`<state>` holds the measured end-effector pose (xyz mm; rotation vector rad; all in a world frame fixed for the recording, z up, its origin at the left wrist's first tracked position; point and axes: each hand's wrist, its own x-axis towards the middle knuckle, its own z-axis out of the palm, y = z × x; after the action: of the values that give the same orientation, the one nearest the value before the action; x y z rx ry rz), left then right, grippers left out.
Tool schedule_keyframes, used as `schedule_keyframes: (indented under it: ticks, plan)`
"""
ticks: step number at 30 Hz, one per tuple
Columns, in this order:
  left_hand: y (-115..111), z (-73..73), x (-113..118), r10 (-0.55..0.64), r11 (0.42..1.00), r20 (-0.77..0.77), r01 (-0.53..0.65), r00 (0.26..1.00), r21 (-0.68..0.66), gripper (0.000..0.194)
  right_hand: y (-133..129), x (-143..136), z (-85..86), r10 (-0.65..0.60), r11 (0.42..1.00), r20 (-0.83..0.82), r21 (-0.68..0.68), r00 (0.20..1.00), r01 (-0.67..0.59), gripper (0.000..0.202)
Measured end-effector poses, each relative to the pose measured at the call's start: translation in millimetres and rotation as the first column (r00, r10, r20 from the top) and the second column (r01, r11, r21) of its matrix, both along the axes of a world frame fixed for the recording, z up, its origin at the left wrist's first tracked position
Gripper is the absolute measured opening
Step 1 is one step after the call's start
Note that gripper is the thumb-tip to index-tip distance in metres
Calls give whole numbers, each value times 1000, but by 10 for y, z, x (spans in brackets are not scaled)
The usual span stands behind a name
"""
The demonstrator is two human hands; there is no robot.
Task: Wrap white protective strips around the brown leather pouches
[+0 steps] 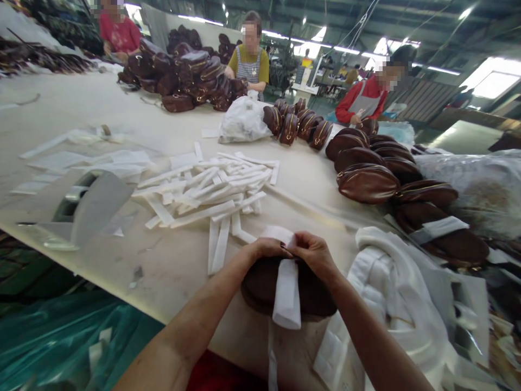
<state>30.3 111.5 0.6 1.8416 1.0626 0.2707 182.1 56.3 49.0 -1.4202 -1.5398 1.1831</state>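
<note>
A dark brown bag (pixel 260 288) lies on the table close to my body, under both wrists. A white strip (pixel 287 296) runs over its middle, its lower end hanging toward me. At the bag's far edge my left hand (pixel 271 247) is closed with its fingertips on white wrapping material (pixel 278 233). My right hand (pixel 311 248) pinches the same white material from the right, its fingertips touching those of my left hand. A thin white strap (pixel 272 355) hangs below the bag.
White strips (pixel 211 184) lie piled beyond my left hand. Brown bags (pixel 368 174) line the right. White padding (pixel 374 277) and a tape dispenser (pixel 464 315) are right; another dispenser (pixel 81 206) is left. People (pixel 251 57) stand across the table (pixel 163 271).
</note>
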Motion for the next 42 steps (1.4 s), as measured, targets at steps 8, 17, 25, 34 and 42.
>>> schedule_keyframes:
  ticks: [8, 17, 25, 34, 42]
  plan:
    - [-51, 146, -44, -30, 999, -113, 33, 993, 21, 24, -557, 15, 81, 76, 943, 292, 290, 953, -164, 9]
    - [-51, 193, -167, -55, 986, -67, 65, 996, 152, 14, -765, 42, 135, 116, 834, 471, 432, 875, -343, 26]
    - [30, 54, -108, -70, 962, -153, 107, 986, 250, 20, -1027, 87, 240, 220, 795, 473, 420, 853, -438, 40]
    - [-84, 165, -32, 98, 974, -241, -44, 966, 221, 23, -1029, 149, 128, 83, 622, 548, 624, 832, -473, 33]
    - [-149, 193, 6, 141, 961, -187, -89, 972, 261, 18, -1052, 270, 32, 95, 577, 540, 655, 837, -488, 37]
